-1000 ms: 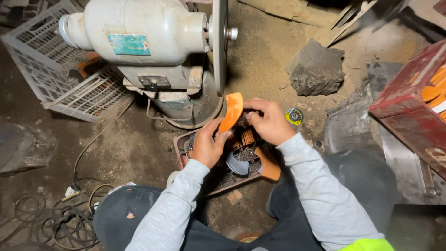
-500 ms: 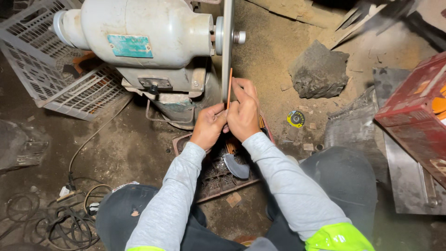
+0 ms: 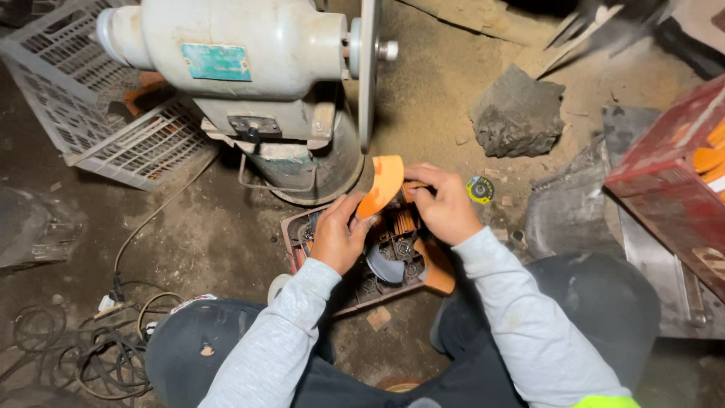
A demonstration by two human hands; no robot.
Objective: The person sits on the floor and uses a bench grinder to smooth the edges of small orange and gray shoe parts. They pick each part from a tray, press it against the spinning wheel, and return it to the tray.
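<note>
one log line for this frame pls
left hand + right hand: both hold orange blade | beside grinder wheel | over parts tray

Dirt floor (image 3: 226,227), dusty and brown, lit from above and brightest toward the top centre. A grey plastic crate (image 3: 83,98) lies tipped at upper left, beside a pale bench grinder (image 3: 242,68) on a round base. Black cables (image 3: 98,347) coil at lower left. A dark rock (image 3: 517,113) sits at upper right. A red metal box (image 3: 672,174) stands at the right edge, above a grey metal sheet (image 3: 657,264).
</note>
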